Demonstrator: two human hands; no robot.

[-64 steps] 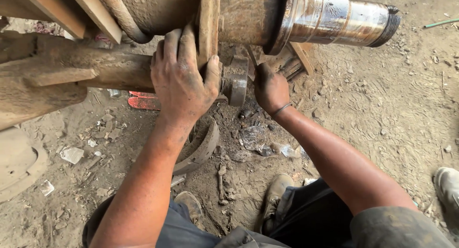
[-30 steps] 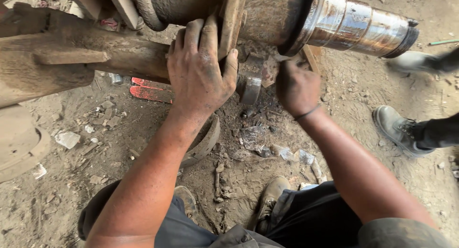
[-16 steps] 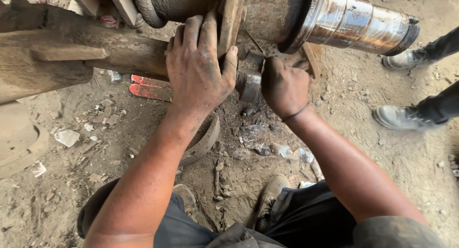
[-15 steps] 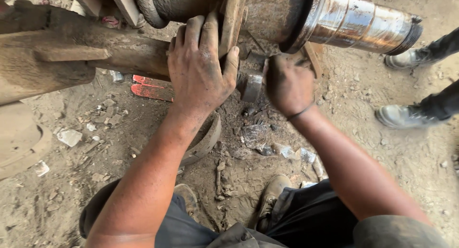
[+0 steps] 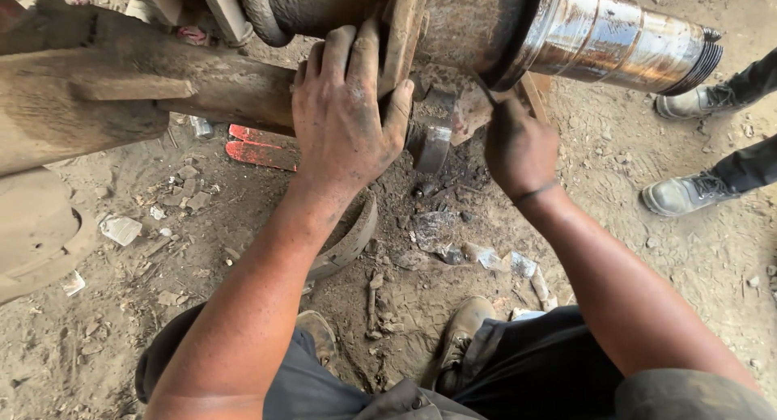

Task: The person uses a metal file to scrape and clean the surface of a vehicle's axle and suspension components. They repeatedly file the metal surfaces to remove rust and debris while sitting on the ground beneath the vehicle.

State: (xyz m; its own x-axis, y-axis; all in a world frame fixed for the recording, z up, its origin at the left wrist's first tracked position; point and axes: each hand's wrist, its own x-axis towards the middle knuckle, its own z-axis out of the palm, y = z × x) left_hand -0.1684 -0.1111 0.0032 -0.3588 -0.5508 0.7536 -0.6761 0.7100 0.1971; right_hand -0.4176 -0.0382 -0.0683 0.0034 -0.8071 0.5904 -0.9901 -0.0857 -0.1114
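Under the far axle [image 5: 453,23], two bare hands at work over dirt ground [image 5: 712,290].

Left hand [image 5: 344,120]: laid flat on the rusty flange [image 5: 401,36], fingers [image 5: 356,52] pressed together and hooked over its far edge, thumb wrapped round the right side.

Right hand [image 5: 518,145]: closed in a fist just right of the flange, fingers curled around a thin tool [image 5: 483,86] whose tip points at the joint between flange and spindle [image 5: 623,40]; how much of the tool lies inside the fist cannot be told.

Spindle: polished steel, stepped, threaded at its right end, far right.

Block [image 5: 433,137]: grey metal piece hanging below the axle, between the two hands.

Beam [image 5: 105,88]: heavy, rust-brown, running left from the axle.

Red part [image 5: 255,149]: flat, on the ground left of the left hand.

Band [image 5: 352,242]: curved metal strip on the ground beneath the left forearm.

Shoes [image 5: 684,193]: another person's pair, far right, well apart from the hands.
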